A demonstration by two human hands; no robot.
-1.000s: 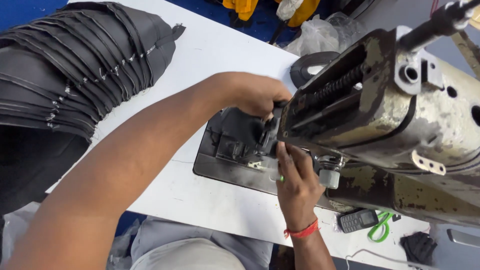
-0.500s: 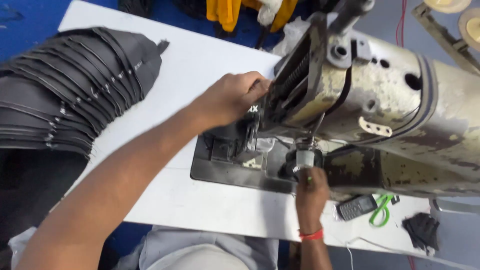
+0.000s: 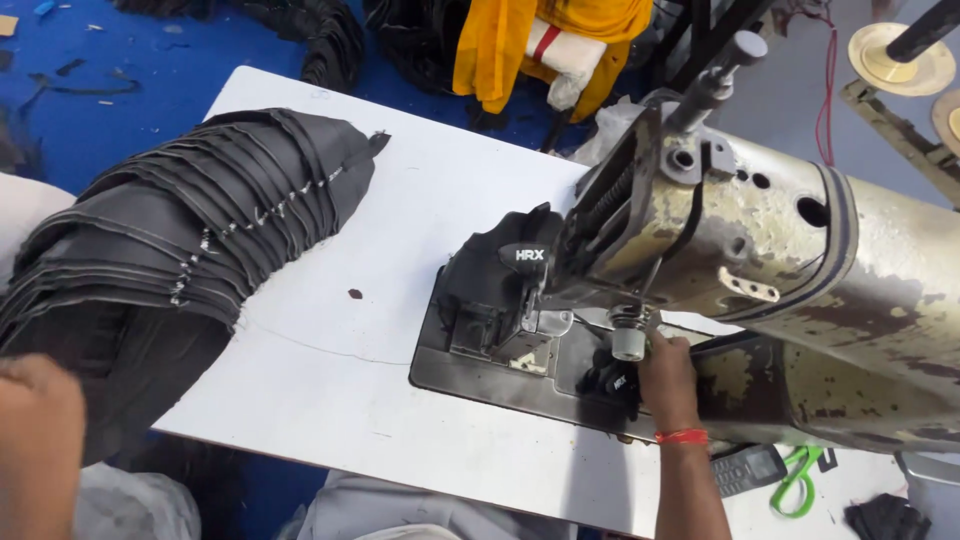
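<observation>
Your left hand (image 3: 38,425) is at the far left edge of the view, low, at about 8 o'clock from the middle of the counter (image 3: 400,250). Only a blurred part of it shows, so you cannot tell if it is open or closed, and nothing is seen in it. Just beside it, toward 1 o'clock, lies the stack of black cut pieces (image 3: 190,240); the stack fans out with its long axis running from 7 o'clock to 1 o'clock, and its near end hangs over the counter edge close to this hand.

Moving right, the bare white counter separates the stack from the sewing machine (image 3: 760,270). On the dark machine bed (image 3: 450,370) sits the black fabric piece (image 3: 495,285), bunched up under the head of the machine, at about 10 o'clock from your right hand. It is well apart from your left hand, which has the whole counter between.

Your right hand (image 3: 665,375) is the nearer one. It reaches up from 6 o'clock, the fingers curled and pressing down on a small black part of the work (image 3: 612,380) on the bed, just below the round knob (image 3: 628,343) of the machine. The hand seems to touch and hold it down, more than to grip it closed.

At the far right, near 4 o'clock from this hand, lie a small dark phone (image 3: 748,468) and green scissors (image 3: 800,480).
</observation>
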